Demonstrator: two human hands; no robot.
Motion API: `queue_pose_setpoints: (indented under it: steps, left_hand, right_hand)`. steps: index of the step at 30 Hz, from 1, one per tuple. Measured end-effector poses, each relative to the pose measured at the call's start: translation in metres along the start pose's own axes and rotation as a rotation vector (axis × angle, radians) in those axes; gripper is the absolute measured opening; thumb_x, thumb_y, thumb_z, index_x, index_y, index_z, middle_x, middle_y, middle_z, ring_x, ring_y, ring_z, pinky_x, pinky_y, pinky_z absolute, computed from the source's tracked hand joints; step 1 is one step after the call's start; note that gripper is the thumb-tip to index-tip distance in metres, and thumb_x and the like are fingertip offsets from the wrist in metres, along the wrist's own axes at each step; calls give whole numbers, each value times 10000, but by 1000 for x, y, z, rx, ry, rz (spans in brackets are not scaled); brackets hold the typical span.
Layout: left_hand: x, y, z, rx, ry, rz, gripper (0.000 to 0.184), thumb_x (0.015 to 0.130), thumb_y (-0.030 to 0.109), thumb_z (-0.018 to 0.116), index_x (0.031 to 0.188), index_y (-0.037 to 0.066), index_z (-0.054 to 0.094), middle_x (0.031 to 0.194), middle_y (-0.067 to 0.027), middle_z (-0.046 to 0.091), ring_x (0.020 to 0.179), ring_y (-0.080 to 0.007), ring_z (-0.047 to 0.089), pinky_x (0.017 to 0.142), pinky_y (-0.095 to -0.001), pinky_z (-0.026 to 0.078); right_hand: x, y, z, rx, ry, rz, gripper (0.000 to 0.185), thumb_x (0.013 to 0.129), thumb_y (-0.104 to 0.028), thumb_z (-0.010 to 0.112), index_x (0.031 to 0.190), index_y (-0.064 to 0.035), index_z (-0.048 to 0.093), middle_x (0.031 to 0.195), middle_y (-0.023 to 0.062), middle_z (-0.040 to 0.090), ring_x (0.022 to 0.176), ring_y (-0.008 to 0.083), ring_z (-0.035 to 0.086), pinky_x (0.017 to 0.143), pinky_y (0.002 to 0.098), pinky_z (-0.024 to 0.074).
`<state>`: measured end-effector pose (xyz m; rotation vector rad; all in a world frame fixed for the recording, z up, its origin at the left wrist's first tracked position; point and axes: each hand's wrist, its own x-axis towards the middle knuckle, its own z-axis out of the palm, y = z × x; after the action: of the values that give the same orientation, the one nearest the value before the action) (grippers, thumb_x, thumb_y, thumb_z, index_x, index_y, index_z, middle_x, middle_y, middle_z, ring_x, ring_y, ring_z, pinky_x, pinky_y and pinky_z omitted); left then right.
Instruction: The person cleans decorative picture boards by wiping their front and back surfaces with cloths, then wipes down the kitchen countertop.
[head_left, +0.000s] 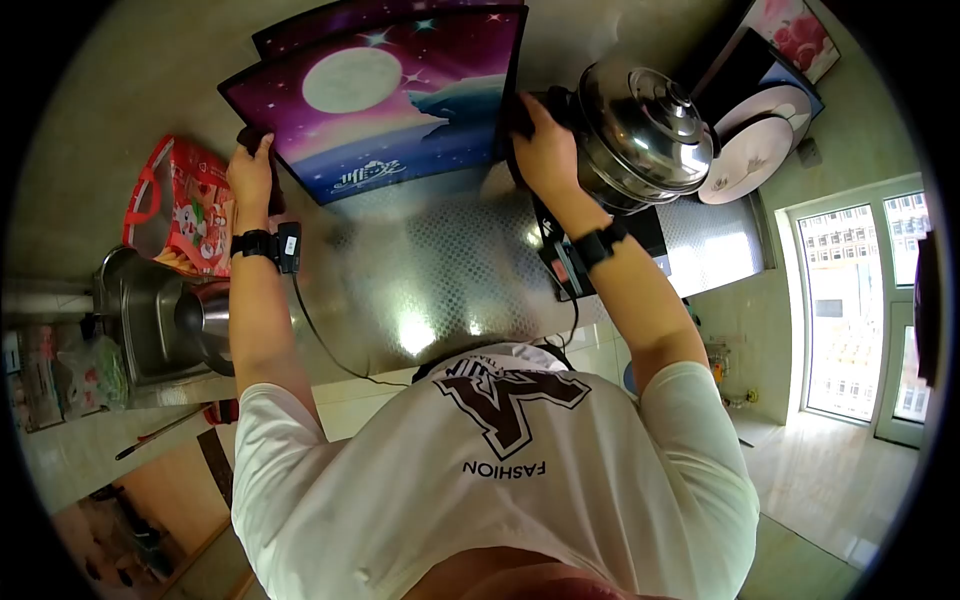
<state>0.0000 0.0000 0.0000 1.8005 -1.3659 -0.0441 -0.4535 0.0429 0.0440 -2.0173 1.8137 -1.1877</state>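
Note:
A wide panel (400, 110) with a moon and a purple night sky stands tilted at the back of the metal countertop (430, 260). My left hand (250, 175) is closed at the panel's lower left edge, thumb and fingers at a dark part there. At its right edge is my right hand (545, 150), fingers bent round a dark part beside the steel pot; the fingertips are partly hidden. Each wrist wears a black strap with a small device and a cable. Behind the panel shows the top of a second dark-framed panel (330, 22).
A lidded steel pot (645, 135) stands right of my right hand, with pale plates (750, 160) beyond it. Left of my left hand are a red bag (195, 215), a sink (145, 320) and a metal bowl (207, 320). A glazed door (845, 300) is at the right.

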Motion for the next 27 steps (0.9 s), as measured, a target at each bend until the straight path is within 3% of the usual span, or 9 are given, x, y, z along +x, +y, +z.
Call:
queue_pose_setpoints:
  steps: [6,9,12,14,18,22,23,25,27]
  left_hand:
    - [-36,-25,26,92,158,-172,591,976,468,604,1082,-111,655,1050,-346,670,1009,-517,625,885,-511,491]
    - [-82,-9,34,15,124,-187,519,986,403,620,1153,-88,654,1080,-303,699,1028,-445,669,895,-464,505]
    - [-135,0,53,-242,-79,-230,422,983,328,639,1158,-56,660,1050,-244,723,980,-364,697,869,-420,521]
    - [-172,10,72,-502,-211,-228,297,974,187,629,1181,-25,645,959,-161,722,828,-248,704,752,-359,546]
    - [-232,76,75,-621,-597,-405,260,939,32,546,1187,-5,616,841,-89,671,597,-162,628,546,-311,507]
    - [-283,156,68,-709,-867,-447,279,888,-46,456,1116,10,607,788,-62,632,511,-137,574,469,-295,466]
    - [-295,175,72,-771,-892,-427,290,875,-59,437,1100,14,605,788,-55,627,509,-133,571,465,-291,461]
    - [-320,199,82,-787,-965,-418,299,863,-65,428,1089,18,606,803,-52,627,509,-128,569,464,-287,457]
    - [-349,231,88,-790,-1052,-413,308,852,-70,419,1078,22,607,818,-49,628,509,-123,567,462,-282,452]
  right_hand:
    - [-80,48,-35,120,-129,22,497,815,-130,714,1305,-115,634,1014,240,713,961,405,696,834,431,565]
    - [-106,71,-55,131,-237,146,441,868,-159,715,1298,-93,644,1043,195,736,963,317,727,853,372,562]
    - [-135,95,-65,458,-253,483,439,1000,-287,641,1331,-2,599,1059,108,742,925,168,685,852,308,537]
    - [-142,94,-77,893,-209,766,465,1022,-347,608,1312,17,591,1126,107,711,945,181,672,852,311,537]
    - [-145,87,-104,1504,-113,893,464,1020,-365,607,1306,-2,574,1179,107,686,1000,197,671,892,321,542]
    - [-135,87,-161,1674,-106,616,566,1022,-408,575,1422,-17,487,1322,123,635,1115,227,641,967,365,520]
    - [-135,87,-182,1642,-99,472,720,1023,-577,468,1490,-31,418,1413,132,574,1163,243,617,989,377,506]
    - [-151,90,-232,1798,43,333,853,995,-714,337,1524,-46,374,1461,142,530,1178,264,609,961,384,523]
    - [-177,141,-262,2018,-85,168,770,1006,-639,410,1544,-93,338,1446,164,540,1183,333,638,824,385,612]
